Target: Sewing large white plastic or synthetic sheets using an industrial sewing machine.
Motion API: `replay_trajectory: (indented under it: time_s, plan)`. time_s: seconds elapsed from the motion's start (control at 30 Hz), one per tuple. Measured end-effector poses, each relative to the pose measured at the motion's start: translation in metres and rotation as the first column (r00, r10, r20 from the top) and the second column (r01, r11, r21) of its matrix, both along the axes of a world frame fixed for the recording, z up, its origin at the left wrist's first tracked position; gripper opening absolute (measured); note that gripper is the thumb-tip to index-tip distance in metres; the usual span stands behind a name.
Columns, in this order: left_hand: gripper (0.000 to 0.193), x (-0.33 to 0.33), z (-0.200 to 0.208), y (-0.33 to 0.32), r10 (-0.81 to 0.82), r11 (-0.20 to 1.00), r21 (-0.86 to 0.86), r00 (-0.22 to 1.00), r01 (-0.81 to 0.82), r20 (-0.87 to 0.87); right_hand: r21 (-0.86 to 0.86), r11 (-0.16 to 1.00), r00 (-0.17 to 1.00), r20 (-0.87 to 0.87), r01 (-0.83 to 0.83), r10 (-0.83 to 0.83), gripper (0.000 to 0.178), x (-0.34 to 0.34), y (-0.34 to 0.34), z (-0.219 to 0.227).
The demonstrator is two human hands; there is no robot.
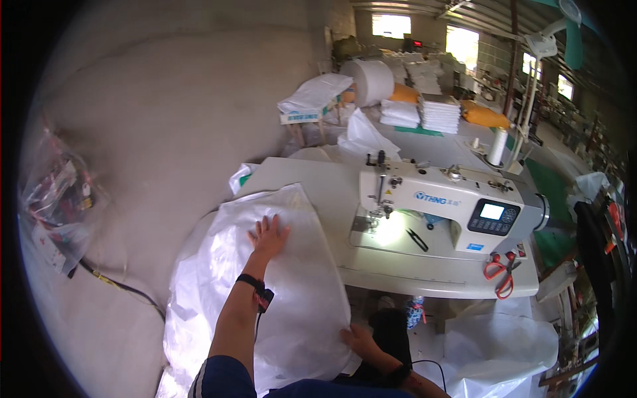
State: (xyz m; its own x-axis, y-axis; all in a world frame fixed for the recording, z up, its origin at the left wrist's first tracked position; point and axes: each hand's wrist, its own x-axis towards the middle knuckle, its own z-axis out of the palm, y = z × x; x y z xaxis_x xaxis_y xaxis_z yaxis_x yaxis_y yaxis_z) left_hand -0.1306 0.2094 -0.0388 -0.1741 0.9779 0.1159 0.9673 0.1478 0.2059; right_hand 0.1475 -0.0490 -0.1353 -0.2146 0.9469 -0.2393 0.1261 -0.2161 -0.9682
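A large white plastic-like sheet or sack [302, 265] drapes over the left end of the sewing table [318, 179] and hangs down toward me. My left hand [269, 237] lies flat on its upper part with the fingers spread. At the sheet's right edge, low down, my right hand [361, 341] has its fingers curled round the border, holding it. To the right of the sheet stands a white sewing machine [431, 199], its needle area brightly lit. Black thread snips [417, 240] lie on the machine bed beside the needle.
Red-handled scissors [502, 273] lie at the table's right front. A white thread cone [496, 147] stands behind the machine. Stacked white bags [439, 114] and a large white roll [368, 82] are farther back. A bag of wires [60, 199] hangs at the left wall.
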Motion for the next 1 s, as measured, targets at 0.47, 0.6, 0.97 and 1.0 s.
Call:
replay_trajectory:
  time_s: [0.47, 0.6, 0.97, 1.0]
  plan:
    - [0.066, 0.140, 0.001, 0.049, -0.701, 0.713, -0.151, 0.699, 0.685, -0.139, -0.103, 0.252, 0.107, 0.709, -0.962, 0.697, 0.030, -0.070, 0.030, -0.053]
    - [0.066, 0.076, 0.005, 0.030, -0.676, 0.737, -0.073, 0.729, 0.672, -0.110, -0.127, 0.442, 0.379, 0.344, -0.888, 0.859, 0.040, -0.025, 0.036, 0.007]
    - [0.061, 0.040, 0.002, -0.004, -0.702, 0.711, -0.081, 0.697, 0.698, -0.145, 0.715, 0.699, 0.708, 0.487, 0.013, -0.511, 0.014, 0.190, 0.080, 0.248]
    - [0.061, 0.046, 0.002, -0.007, -0.740, 0.668, -0.082, 0.648, 0.740, -0.179, 0.781, 0.625, 0.490, 0.535, 0.025, -0.688, 0.015, 0.248, 0.091, 0.257]
